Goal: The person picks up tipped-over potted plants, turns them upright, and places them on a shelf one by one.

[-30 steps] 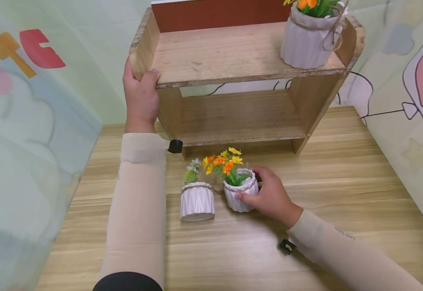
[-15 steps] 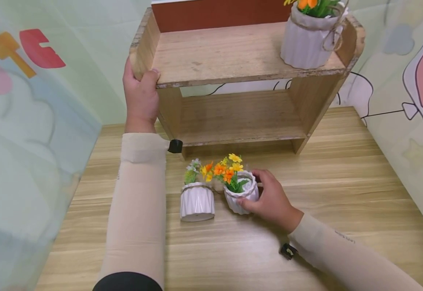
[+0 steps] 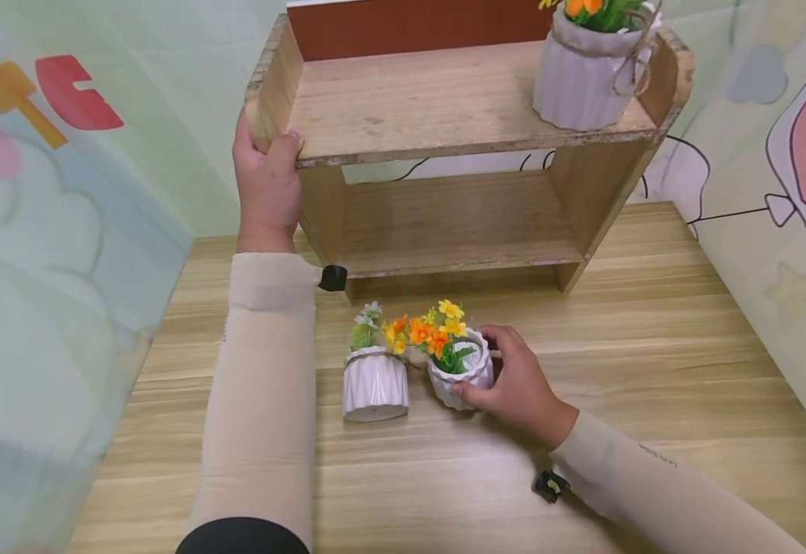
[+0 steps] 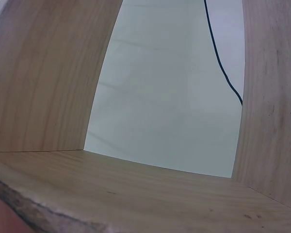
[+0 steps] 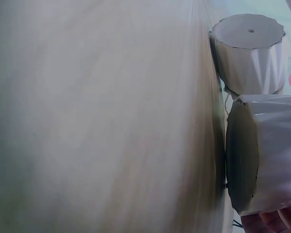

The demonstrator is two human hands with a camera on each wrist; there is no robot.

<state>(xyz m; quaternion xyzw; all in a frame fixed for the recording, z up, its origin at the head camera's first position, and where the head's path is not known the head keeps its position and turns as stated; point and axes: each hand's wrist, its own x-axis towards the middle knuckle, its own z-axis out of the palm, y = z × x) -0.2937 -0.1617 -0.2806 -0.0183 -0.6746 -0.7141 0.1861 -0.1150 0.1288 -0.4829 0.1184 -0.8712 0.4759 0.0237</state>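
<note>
My left hand (image 3: pixel 269 185) grips the left side panel of a wooden shelf (image 3: pixel 403 104), thumb over the top board's front corner. My right hand (image 3: pixel 523 385) holds a white ribbed flowerpot (image 3: pixel 449 391) with orange and yellow artificial flowers (image 3: pixel 430 332), thumb in front and fingers behind. That pot is slightly tilted, close to the tabletop. Just left of it, a second white flowerpot (image 3: pixel 375 387) with pale flowers lies on its side, its base facing me. In the right wrist view, the held flowerpot (image 5: pixel 276 150) is near the lying flowerpot (image 5: pixel 252 63), whose base hole shows.
A larger white flowerpot (image 3: pixel 579 85) with a twine bow stands on the top board's right end. Below is the shelf's lower board (image 3: pixel 458 219), and its open compartment (image 4: pixel 160 189) fills the left wrist view. Printed curtains (image 3: pixel 63 308) flank the wooden table (image 3: pixel 652 369).
My right hand has tipped the flowerpot more upright and shifted it slightly toward me, so more of its opening shows. My left hand keeps its grip on the shelf.
</note>
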